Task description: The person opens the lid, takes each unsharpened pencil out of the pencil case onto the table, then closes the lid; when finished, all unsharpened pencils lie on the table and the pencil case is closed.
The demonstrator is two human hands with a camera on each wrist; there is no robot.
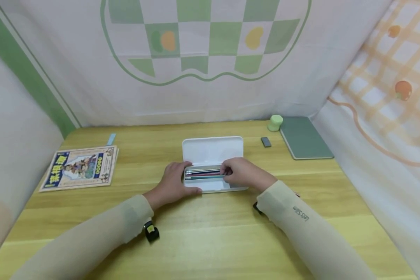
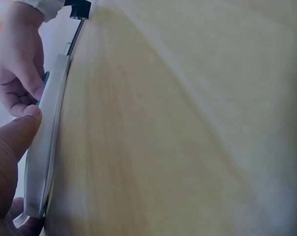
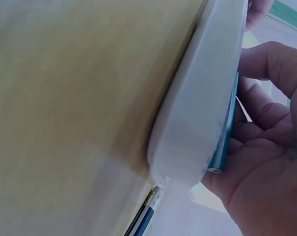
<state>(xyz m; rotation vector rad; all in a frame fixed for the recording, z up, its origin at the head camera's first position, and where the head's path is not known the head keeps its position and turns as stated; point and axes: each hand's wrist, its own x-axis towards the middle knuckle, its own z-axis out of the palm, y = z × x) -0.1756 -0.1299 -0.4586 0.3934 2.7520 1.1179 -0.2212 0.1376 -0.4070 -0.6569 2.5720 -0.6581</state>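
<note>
A white pencil case [image 1: 213,149] lies open in the middle of the wooden table [image 1: 210,233], its lid tilted back. Several coloured pens [image 1: 203,173] lie in its tray. My left hand [image 1: 173,181] grips the tray's left end, thumb [image 2: 13,137] on the front edge of the case [image 2: 45,142]. My right hand [image 1: 239,173] reaches into the right end with its fingers curled. In the right wrist view it holds a teal pen [image 3: 228,123] against the rim of the case [image 3: 202,113]. A dark pencil [image 3: 146,214] sticks out beneath the case.
A picture booklet [image 1: 80,167] lies at the left with a blue strip [image 1: 111,139] behind it. At the back right are a green notebook [image 1: 305,137], a pale green cylinder [image 1: 275,123] and a small grey block [image 1: 266,142]. Cloth walls enclose three sides.
</note>
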